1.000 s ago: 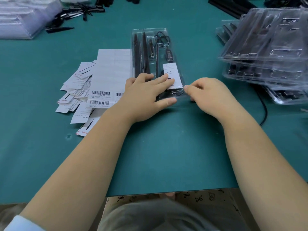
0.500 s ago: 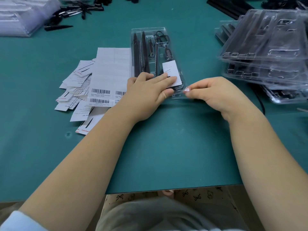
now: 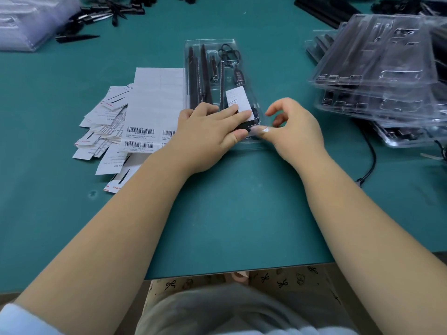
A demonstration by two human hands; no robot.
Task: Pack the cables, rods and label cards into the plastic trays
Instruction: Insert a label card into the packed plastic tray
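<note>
Clear tray (image 3: 210, 42) — rods (image 3: 193, 78), card (image 3: 238, 97) inside

Count, head view: one filled clear tray (image 3: 210, 42) on the green mat (image 3: 242, 213), holding two long black rods (image 3: 193, 78), one thin rod (image 3: 221, 83), one label card (image 3: 238, 99). One barcode sheet (image 3: 154, 102). Loose cards (image 3: 106, 126) and stacked trays (image 3: 377, 68): number unclear.

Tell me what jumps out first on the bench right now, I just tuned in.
Dead centre, a clear plastic tray already holds black rods, a cable and a white label card; the left hand presses flat on its near end while the right hand works at the near right corner with curled fingers. Left of it lies a loose spread of label cards and a barcode sheet; a stack of trays sits to the right.
</note>
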